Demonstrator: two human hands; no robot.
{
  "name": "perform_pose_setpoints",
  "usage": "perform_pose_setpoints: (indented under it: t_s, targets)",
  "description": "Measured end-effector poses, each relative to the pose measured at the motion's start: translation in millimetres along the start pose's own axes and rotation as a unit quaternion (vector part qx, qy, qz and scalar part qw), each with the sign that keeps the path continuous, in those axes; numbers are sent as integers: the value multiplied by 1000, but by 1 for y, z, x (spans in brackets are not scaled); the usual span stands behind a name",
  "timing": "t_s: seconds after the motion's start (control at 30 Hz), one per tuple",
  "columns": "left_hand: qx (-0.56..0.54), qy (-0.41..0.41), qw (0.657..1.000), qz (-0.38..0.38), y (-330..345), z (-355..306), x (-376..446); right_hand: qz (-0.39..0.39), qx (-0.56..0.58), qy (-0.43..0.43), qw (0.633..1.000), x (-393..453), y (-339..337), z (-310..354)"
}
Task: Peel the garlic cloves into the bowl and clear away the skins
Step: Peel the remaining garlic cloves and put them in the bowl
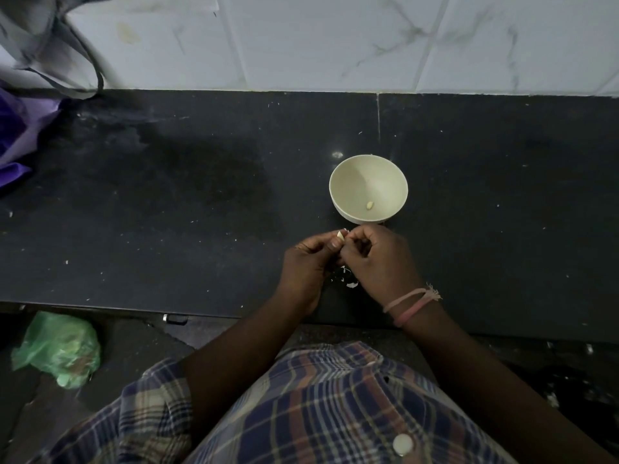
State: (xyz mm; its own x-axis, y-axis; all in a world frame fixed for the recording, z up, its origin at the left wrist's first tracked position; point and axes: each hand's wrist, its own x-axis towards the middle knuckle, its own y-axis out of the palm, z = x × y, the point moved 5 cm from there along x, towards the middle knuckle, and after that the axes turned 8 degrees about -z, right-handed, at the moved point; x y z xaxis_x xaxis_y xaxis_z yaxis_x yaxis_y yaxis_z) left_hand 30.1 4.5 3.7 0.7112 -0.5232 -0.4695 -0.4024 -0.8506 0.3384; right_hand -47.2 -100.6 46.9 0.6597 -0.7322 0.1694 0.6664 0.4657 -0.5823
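Note:
A cream bowl [348, 175] stands on the black counter with one peeled garlic clove [369, 205] lying inside it. Just in front of the bowl, my left hand [306, 266] pinches a pale garlic clove [340, 235] between thumb and fingertips. My right hand [378, 256] meets it from the right, its fingertips pinching at the clove's skin. Beneath my hands lie a few white garlic skins [348, 282] on the counter.
The black counter [167, 212] runs to a white tiled wall [335, 38] at the back. A purple bag [16, 135] and grey straps [67, 45] sit at the far left. A green plastic bag [57, 349] lies on the floor below the counter edge.

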Motion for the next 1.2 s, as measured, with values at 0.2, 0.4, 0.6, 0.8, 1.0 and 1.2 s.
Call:
perform_pose_setpoints:
  t_s: [0.2,0.4,0.6,0.8,1.0,1.2]
  targets:
    - [31,35,999,-5,-4,-2,-7,14,-6,11,1000,-3,1,-1]
    - [18,14,1000,11,-3,1,-8,20,3,29,999,-9,1,-1]
    - [-33,-46,997,59,4,5,-10,11,46,74,996,-13,1,-4]
    - [-64,-70,992,78,8,10,-9,14,138,176,975,-15,3,-13]
    - [-68,-72,993,61,10,10,-9,-45,171,217,960,-9,-8,-25]
    - [-43,-36,998,32,7,10,-4,-78,130,160,975,-10,-17,-23]
